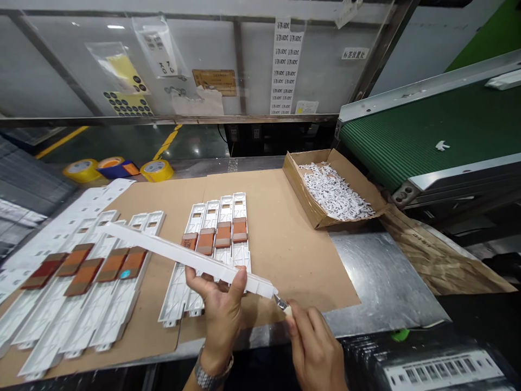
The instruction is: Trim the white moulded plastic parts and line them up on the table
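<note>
My left hand [222,304] is closed around a long white plastic strip [179,251], its thumb on top and fingers beneath. The strip slants from upper left down to the right, above the table. In my right hand [315,345] is a utility knife [282,305], gripped near its front. Its metal tip meets or nearly meets the strip's right end; exact contact is hard to tell. Behind the strip, white ribbed panels [240,255] lie side by side with reddish-brown blocks [223,234] across them. More such panels [97,304], also bearing blocks, are at the left.
A cardboard box [303,190] of small white plastic pieces [336,190] stands at the back right, beside a green conveyor belt [431,130]. Yellow tape rolls [157,170] sit at the back left. Brown cardboard [293,260] covers much of the metal table [391,288].
</note>
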Demonstrator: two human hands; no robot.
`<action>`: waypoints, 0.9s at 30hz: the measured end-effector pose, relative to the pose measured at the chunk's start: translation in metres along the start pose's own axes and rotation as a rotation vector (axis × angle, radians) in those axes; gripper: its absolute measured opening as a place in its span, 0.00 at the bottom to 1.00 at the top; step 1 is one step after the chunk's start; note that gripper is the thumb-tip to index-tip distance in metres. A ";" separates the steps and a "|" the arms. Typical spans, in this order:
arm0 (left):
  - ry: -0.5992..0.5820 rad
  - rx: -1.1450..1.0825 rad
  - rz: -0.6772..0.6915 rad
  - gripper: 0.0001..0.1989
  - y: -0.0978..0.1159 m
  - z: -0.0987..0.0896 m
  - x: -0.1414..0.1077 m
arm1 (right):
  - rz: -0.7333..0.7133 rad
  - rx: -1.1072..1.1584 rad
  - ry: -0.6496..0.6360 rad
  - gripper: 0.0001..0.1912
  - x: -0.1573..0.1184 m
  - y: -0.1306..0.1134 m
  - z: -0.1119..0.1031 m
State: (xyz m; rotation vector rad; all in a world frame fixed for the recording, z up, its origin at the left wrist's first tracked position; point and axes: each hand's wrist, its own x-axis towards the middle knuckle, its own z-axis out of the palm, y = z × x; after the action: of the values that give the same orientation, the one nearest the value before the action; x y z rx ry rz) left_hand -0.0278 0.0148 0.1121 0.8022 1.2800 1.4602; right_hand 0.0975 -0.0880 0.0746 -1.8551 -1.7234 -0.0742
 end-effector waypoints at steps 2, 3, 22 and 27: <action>-0.016 -0.020 -0.035 0.46 0.000 0.000 0.000 | 0.029 -0.026 0.032 0.14 0.002 0.005 0.000; -0.027 -0.034 -0.052 0.45 0.000 0.000 0.000 | 0.044 -0.027 0.041 0.15 0.003 0.008 0.001; -0.542 0.067 -0.434 0.34 -0.108 -0.007 -0.036 | 0.283 0.069 0.040 0.14 0.008 0.082 -0.005; -0.592 0.508 -0.074 0.31 -0.123 -0.017 -0.038 | 0.328 0.061 -0.013 0.15 0.017 0.090 0.001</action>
State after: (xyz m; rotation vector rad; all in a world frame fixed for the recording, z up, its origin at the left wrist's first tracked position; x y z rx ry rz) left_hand -0.0015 -0.0335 -0.0062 1.3822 1.1981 0.7405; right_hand 0.1832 -0.0702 0.0469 -2.0692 -1.3914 0.1201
